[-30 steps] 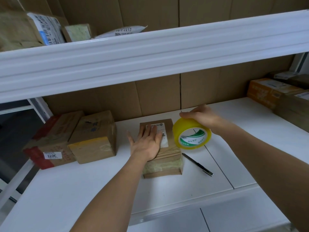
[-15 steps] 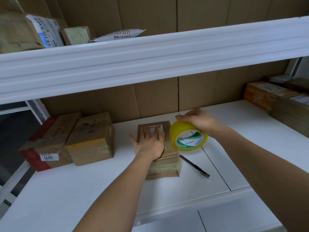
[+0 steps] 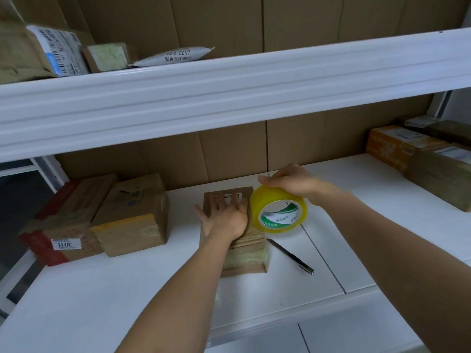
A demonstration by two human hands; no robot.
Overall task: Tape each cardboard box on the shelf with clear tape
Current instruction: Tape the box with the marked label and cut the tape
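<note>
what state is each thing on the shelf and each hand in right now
small brown cardboard box: closed, lying flat, pressed down by left hand
left hand: fingers straight, flat on box top
yellowish roll of clear tape: on edge beside box, gripped from above
right hand: curled over roll
black pen: lying loose on shelf
two brown boxes at left: closed, side by side
</note>
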